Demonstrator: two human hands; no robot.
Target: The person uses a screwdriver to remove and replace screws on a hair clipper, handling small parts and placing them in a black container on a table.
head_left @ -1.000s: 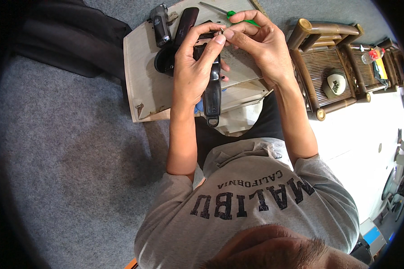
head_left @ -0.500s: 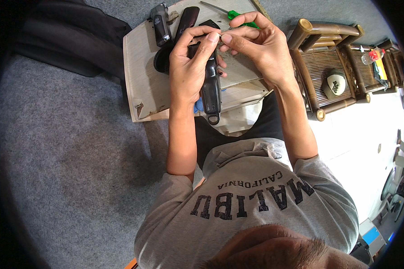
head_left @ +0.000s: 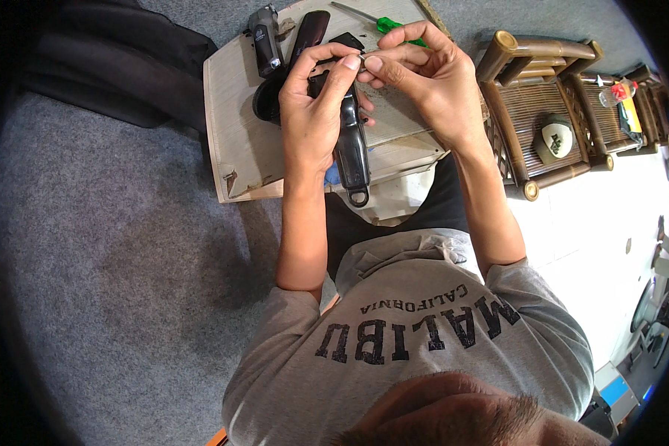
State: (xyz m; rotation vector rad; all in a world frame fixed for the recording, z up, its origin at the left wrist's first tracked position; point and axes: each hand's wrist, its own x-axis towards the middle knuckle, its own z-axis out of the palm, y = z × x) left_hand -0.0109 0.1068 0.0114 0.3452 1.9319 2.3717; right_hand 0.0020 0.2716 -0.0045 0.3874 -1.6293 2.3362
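My left hand (head_left: 311, 123) is wrapped round a black hair clipper (head_left: 352, 156), whose hanging loop points down toward my lap. Its thumb and forefinger come together above the clipper, at the fingertips of my right hand (head_left: 442, 89). Thumb and forefinger of the right hand pinch at that same spot, where a tiny dark piece partly shows; I cannot make out what it is. Just beyond the right hand lies a screwdriver (head_left: 386, 25) with a green handle. The clipper's upper end is mostly hidden by the left hand.
On the pale wooden tabletop (head_left: 238, 141) lie a grey trimmer (head_left: 264, 44), a long dark maroon casing (head_left: 310, 33) and a black rounded part (head_left: 264, 100). Black cloth (head_left: 119, 59) hangs at the left. Bamboo chairs (head_left: 528, 93) stand at the right, one bearing a cap (head_left: 557, 140).
The clipper's lower end has swung slightly to the right. Both hands have shifted a little, their fingertips still together.
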